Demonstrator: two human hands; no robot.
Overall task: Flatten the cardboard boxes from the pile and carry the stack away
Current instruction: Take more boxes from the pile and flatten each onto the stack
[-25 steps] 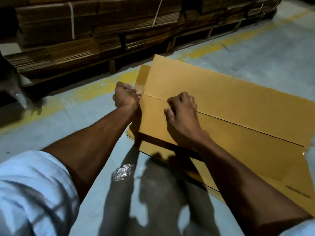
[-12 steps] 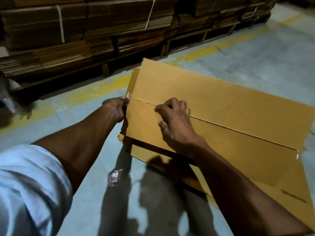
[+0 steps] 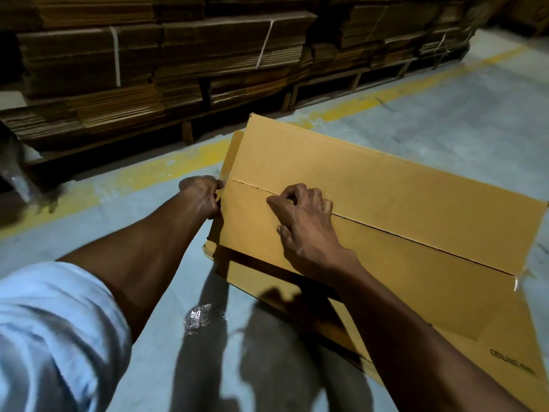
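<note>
Head view looks down on a pale grey-blue concrete floor [image 3: 445,123] in a dim storeroom; a worn yellow painted line [image 3: 142,176] runs slantwise across it, and past that line stand tall dark-brown stacks of flat corrugated cardboard [image 3: 208,55] bound with thin white straps, resting on low wooden pallets [image 3: 350,80]; the tan rectangular cardboard box [image 3: 386,188] lies on the floor just this side of the line, its two long top flaps meeting along a dark seam, with a further tan sheet showing beneath its near edge; the left hand [image 3: 202,197] sits at the box's left end, its fingers curled tight on something at the end of the seam, seemingly a bit of clear tape, though that is too small to tell for sure; the right hand [image 3: 303,221] rests on the near flap, fingertips bent and pressing at the seam, holding nothing; a crumpled scrap of clear shiny film [image 3: 196,318] lies on the floor between the forearms; a light blue sleeve [image 3: 53,337] fills the lower left corner.
</note>
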